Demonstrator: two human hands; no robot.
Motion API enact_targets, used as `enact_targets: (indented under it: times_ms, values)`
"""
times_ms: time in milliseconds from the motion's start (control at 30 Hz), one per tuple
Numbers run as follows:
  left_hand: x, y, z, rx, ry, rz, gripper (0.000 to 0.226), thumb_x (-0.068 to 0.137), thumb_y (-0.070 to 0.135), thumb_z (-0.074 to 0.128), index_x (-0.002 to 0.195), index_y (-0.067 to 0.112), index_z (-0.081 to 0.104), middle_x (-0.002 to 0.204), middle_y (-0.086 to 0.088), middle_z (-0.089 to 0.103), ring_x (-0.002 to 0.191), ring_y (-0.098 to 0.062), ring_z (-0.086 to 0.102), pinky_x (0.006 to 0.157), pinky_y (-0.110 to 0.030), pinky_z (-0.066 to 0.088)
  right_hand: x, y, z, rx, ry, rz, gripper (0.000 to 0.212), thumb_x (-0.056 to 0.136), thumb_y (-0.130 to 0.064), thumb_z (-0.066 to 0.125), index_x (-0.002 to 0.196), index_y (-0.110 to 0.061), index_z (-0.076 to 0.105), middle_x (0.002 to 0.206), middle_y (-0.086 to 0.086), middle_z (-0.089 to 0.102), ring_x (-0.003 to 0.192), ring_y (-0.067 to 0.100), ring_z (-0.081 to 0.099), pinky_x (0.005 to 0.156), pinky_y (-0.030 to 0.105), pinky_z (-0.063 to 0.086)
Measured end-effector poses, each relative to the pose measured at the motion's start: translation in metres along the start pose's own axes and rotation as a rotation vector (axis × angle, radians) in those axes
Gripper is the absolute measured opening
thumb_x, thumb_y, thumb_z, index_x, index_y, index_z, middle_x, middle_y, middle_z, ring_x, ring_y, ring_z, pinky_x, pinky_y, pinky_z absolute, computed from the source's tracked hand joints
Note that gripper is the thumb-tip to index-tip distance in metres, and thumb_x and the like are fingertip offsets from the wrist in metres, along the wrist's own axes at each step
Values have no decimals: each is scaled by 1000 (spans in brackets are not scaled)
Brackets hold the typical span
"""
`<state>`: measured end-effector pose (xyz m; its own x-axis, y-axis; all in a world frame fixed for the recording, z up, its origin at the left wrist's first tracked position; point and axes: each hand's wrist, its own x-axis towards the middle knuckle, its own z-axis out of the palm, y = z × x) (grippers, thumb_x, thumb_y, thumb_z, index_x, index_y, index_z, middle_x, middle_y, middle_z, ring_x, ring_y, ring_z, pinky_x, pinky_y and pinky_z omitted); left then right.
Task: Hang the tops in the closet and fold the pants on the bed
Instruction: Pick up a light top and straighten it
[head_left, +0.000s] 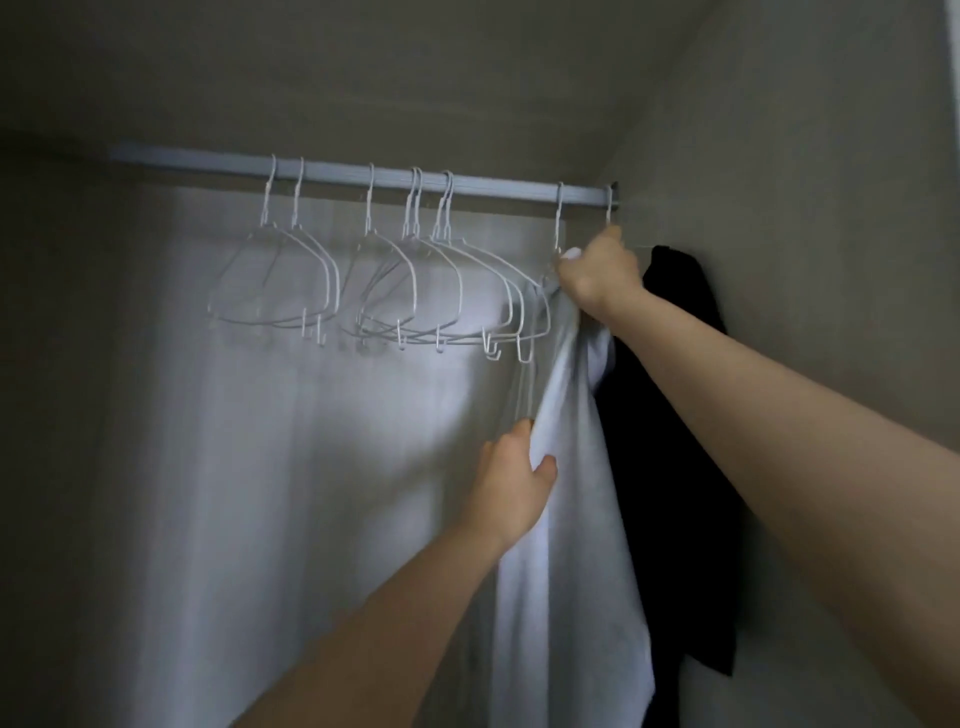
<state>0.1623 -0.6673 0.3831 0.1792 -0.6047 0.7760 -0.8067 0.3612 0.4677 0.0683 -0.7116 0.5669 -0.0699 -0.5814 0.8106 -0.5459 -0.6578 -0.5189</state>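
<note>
A white top (566, 545) hangs on a white wire hanger whose hook sits on the closet rod (332, 175) near its right end. My right hand (597, 273) grips the top of that hanger and the garment's neck just below the rod. Lower down, my left hand (511, 486) pinches the white top's left edge. A black top (670, 467) hangs behind it, against the right wall, on the last hanger.
Several empty white wire hangers (374, 280) hang in a row along the rod to the left. The closet's pale back wall (260, 493) lies behind them. The right side wall (831, 208) stands close to the black top.
</note>
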Motion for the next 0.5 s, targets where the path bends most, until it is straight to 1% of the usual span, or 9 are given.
enact_targets:
  times_ms: [67,133,200,233,267,333,400,433,500]
  values:
    - [-14,0,-6,-13,16,-33,11,89,15,59,89,6,54,83,-12,63,85,-34,59,70,-36,46,-25,-1,-8,25,86,-36,48,90,-21,49,129,3,37,133,27,48,124,42,46,98,38,39]
    - [-38,-1,-16,-23,-6,-76,9,86,15,60,85,9,54,72,-4,60,73,-26,59,61,-31,43,-61,-3,-19,102,123,-87,43,89,-20,48,127,0,42,132,23,48,123,40,46,98,38,38]
    - [-65,-4,-29,-29,-49,-101,9,84,15,62,93,14,59,74,4,64,71,-14,61,66,-27,46,-100,-5,-27,226,135,-159,38,91,-20,47,124,-3,48,127,17,54,118,34,50,96,33,37]
    - [-81,-6,-37,-18,-71,-109,16,84,14,63,100,15,62,80,4,68,74,-12,64,71,-25,48,-121,-6,-30,287,137,-187,35,92,-20,47,123,-3,50,125,15,57,115,30,53,93,29,37]
    - [-98,-9,-47,2,-89,-114,23,84,13,64,107,14,63,87,1,71,79,-14,66,76,-26,50,-146,-8,-33,336,123,-210,33,93,-20,47,121,-4,53,122,12,59,111,26,55,90,25,36]
    - [-139,-10,-70,22,-117,-140,29,85,10,63,114,13,61,91,-3,72,78,-20,66,78,-29,53,-197,-11,-36,408,48,-232,29,94,-20,48,118,-7,55,116,5,62,102,19,57,80,14,34]
    - [-186,-10,-98,-8,-103,-228,26,86,10,59,111,20,59,89,-2,70,71,-19,64,71,-33,55,-249,-14,-36,462,-83,-224,25,95,-21,49,117,-11,56,108,-3,61,92,12,55,74,4,32]
    - [-207,-9,-114,-13,-79,-272,25,87,10,58,108,23,58,89,-3,70,71,-20,65,69,-34,56,-273,-15,-35,486,-148,-209,24,96,-22,49,117,-13,56,106,-7,60,89,10,55,74,4,33]
    - [-253,-3,-148,32,-17,-334,24,89,9,57,107,26,57,88,-3,70,73,-19,67,70,-33,56,-321,-16,-34,533,-275,-173,23,96,-25,50,118,-18,56,104,-13,59,82,2,56,75,5,36]
